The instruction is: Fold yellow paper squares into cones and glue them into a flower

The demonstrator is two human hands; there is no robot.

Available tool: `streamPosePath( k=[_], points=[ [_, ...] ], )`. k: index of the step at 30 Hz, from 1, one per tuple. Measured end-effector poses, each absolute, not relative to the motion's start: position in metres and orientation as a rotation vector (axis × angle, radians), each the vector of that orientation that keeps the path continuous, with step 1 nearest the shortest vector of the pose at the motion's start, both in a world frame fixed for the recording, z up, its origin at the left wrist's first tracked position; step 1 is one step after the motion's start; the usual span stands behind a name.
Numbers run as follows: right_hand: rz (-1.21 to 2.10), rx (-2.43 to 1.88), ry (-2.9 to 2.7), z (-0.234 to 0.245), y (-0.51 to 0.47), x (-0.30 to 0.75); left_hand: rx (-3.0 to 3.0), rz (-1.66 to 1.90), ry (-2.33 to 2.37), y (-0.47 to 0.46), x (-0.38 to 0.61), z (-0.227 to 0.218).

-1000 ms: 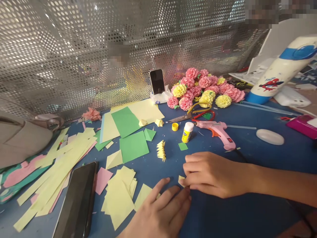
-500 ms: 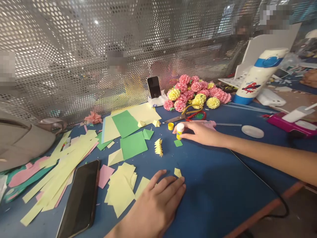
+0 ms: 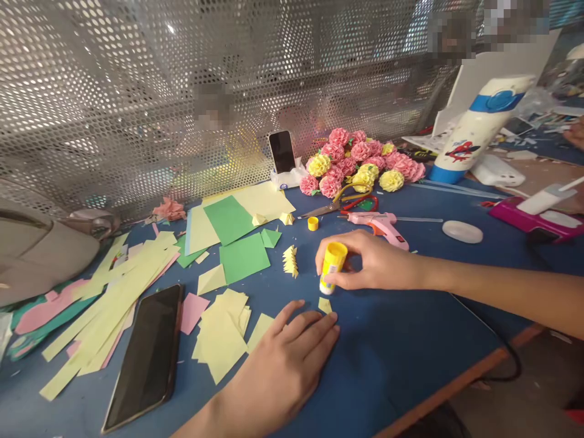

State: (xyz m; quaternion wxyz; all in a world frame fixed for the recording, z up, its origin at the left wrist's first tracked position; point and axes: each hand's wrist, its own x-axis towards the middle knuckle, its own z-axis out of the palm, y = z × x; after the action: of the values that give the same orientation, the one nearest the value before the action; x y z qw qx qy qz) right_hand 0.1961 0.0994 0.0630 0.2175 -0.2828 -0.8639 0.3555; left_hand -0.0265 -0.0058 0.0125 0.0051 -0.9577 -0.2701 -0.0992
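Observed, nearest first: the left hand [image 3: 278, 368] lies palm down on the blue table [image 3: 410, 347], fingers spread and flat, holding nothing. Its fingertips reach toward the glue stick [image 3: 332, 267] and appear to touch the near edge of the small folded yellow piece [image 3: 325, 305]. That piece lies flat directly below the glue stick's lower end, just apart from it or barely touching; the view does not settle which. The right hand [image 3: 376, 266] comes in from the right and is closed around the glue stick, thumb on the near side and fingers wrapped behind. The stick's long axis stands nearly upright with the yellow end uppermost. The uncapped end points down and slightly toward the person, at the yellow piece. The right hand is thus above and beyond the piece, and the left hand is nearer to it. Left of the glue stick and nearer lie a heap of pale yellow squares [image 3: 223, 337], a pink square [image 3: 191, 312] and a dark phone [image 3: 143, 356] lying flat. Just left of the stick is a row of folded yellow pieces [image 3: 289, 261]. Beyond it are the yellow cap [image 3: 312, 223], green sheets [image 3: 244, 257], a pink glue gun [image 3: 381, 224] and scissors [image 3: 335, 207]. Farther beyond it are pink and yellow paper flowers [image 3: 356, 164] and a propped phone [image 3: 281, 152], standing against a perforated metal screen [image 3: 182, 91].
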Motion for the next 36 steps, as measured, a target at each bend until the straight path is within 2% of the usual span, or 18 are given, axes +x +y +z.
streamPosePath(
  k=[8,12,19,24,36],
  points=[
    [1.04,-0.705,-2.53,0.042,0.091,0.19,-2.992,-0.346,-0.854,-0.006,-0.026,0.012],
    [0.973,-0.738,-2.531,0.044,0.092,0.197,-3.002,-0.333,-0.849,-0.006,-0.027,0.013],
    [1.064,-0.665,-2.521,0.049,0.09,0.191,-3.002,-0.337,-0.866,-0.006,-0.027,0.012],
    [0.958,-0.681,-2.544,0.048,0.093,0.191,-3.0,-0.341,-0.856,-0.005,-0.026,0.011],
    [1.036,-0.665,-2.46,0.049,0.093,0.2,-3.016,-0.304,-0.866,-0.006,-0.026,0.015]
  ],
)
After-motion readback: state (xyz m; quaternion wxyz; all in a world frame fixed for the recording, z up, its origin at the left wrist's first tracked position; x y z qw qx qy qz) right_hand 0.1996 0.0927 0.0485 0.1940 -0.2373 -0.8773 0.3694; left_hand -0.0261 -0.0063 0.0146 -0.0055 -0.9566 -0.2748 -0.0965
